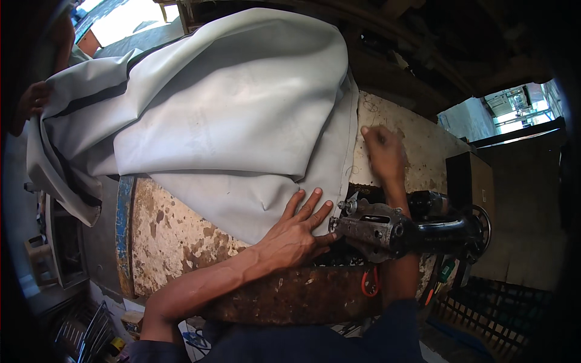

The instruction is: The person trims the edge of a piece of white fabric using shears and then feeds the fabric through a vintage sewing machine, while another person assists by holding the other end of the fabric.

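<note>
A large grey-white sheet (224, 121), smooth like coated fabric or vinyl, lies heaped over the worn table. Its near corner runs up to the head of a black sewing machine (387, 230). My left hand (296, 236) rests flat on that corner with its fingers spread, close beside the needle area. Beyond the machine, my right hand (387, 154) is raised over the table at the sheet's right edge. Its fingers are curled closed and slightly blurred; whatever they may hold is hidden. My right forearm passes behind and under the machine's arm.
At the far left, another person's hand (34, 100) grips the sheet. Red-handled scissors (370, 281) hang at the table's near edge, and a green-handled tool (446, 270) is right of them. A dark box (472, 181) stands behind the machine's handwheel (482, 233).
</note>
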{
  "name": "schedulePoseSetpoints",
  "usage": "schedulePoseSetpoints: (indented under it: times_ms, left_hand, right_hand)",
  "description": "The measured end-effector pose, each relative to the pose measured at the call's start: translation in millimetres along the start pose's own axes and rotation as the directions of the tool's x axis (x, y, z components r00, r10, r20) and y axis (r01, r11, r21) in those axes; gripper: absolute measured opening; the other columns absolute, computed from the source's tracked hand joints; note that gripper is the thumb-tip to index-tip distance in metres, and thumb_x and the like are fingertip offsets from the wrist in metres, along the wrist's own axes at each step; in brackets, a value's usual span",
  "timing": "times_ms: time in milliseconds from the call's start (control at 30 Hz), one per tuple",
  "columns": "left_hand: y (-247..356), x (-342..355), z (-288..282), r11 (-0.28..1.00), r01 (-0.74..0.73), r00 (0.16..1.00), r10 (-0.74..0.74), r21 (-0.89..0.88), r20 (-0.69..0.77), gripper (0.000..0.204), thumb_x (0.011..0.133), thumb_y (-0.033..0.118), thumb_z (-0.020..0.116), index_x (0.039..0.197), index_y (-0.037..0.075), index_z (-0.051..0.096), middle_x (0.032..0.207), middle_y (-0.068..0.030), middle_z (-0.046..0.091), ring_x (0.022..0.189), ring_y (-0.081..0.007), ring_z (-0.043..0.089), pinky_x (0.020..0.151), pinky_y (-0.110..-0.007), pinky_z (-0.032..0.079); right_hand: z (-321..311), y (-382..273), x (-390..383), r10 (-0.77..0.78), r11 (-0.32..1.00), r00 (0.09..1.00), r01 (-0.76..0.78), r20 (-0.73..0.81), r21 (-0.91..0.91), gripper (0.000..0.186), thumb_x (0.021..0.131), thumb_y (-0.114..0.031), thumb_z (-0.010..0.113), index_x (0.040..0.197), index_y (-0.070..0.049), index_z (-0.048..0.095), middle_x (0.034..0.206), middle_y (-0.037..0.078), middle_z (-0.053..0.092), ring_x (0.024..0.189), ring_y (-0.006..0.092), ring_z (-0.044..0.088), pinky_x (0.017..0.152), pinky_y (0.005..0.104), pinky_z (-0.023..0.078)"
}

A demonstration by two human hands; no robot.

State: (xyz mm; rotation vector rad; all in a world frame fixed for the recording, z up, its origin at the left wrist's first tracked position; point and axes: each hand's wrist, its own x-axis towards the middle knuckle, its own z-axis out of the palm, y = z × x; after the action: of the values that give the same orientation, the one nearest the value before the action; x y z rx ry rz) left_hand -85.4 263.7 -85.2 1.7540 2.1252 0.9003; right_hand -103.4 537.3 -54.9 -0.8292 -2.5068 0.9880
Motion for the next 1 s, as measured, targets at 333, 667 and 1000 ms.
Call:
schedulePoseSetpoints:
  times_ms: [333, 667, 1000]
  left_hand:
    - [-5, -3, -7, 0.995, -0.075, 0.993, 0.069, 0.058, 0.095, 0.039, 0.097, 0.036, 0.069, 0.135, 0.027, 0.074, 0.159, -0.0203, 0.05, 0.155, -0.0462, 0.032, 0.129, -0.063, 0.019]
    - [-23, -17, -3, 0.994, -0.061, 0.998, 0.06, 0.087, 0.013, 0.038, 0.098, 0.04, 0.07, 0.132, 0.025, 0.075, 0.156, -0.0201, 0.053, 0.153, -0.0437, 0.039, 0.129, -0.06, 0.021]
    - [-19, -3, -1, 0.989, -0.126, 0.991, 0.128, 0.078, -0.024, 0.037, 0.099, 0.04, 0.07, 0.132, 0.024, 0.076, 0.15, -0.0217, 0.058, 0.149, -0.0431, 0.043, 0.128, -0.059, 0.024]
  right_hand:
    - [-15, 80, -126, -0.087, -0.263, 0.821, -0.565, 0.564, 0.782, 0.089, 0.099, -0.08, 0.04, 0.136, -0.002, 0.061, 0.125, 0.015, 0.068, 0.119, 0.0409, 0.066, 0.107, 0.0633, 0.051]
    - [-99, -18, -198, -0.03, 0.986, 0.959, 0.074, 0.283, -0.148, 0.013, 0.099, -0.011, 0.071, 0.103, -0.002, 0.078, 0.092, 0.008, 0.076, 0.09, 0.0188, 0.074, 0.082, 0.0325, 0.061]
    - [-327, 105, -140, 0.246, 0.615, 0.921, -0.389, -0.302, -0.686, 0.057, 0.11, -0.046, 0.045, 0.119, 0.002, 0.072, 0.11, 0.032, 0.071, 0.107, 0.0514, 0.067, 0.092, 0.0547, 0.051]
